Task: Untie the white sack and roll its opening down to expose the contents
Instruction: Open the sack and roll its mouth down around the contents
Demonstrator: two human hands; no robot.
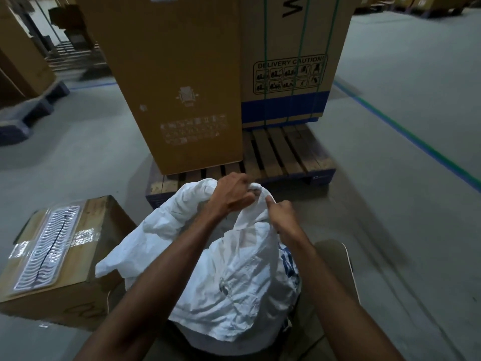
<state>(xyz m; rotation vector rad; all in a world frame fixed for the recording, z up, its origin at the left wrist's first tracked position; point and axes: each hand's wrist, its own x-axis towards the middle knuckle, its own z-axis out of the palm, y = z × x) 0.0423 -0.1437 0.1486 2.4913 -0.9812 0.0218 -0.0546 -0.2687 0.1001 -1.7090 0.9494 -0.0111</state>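
Observation:
A crumpled white sack (pixel 229 277) with blue print on its right side stands on the floor right in front of me. Its gathered neck rises to a twisted knot at the top. My left hand (pixel 231 194) grips the far side of that knot with curled fingers. My right hand (pixel 282 213) pinches the near strand of the neck just below the knot, thumb up. The sack's contents are hidden by the cloth.
A taped cardboard box (pixel 59 259) sits on the floor at my left. Just beyond the sack is a wooden pallet (pixel 283 155) bearing two tall cartons (pixel 171 82). Bare grey floor with a green and blue line (pixel 406 128) stretches to the right.

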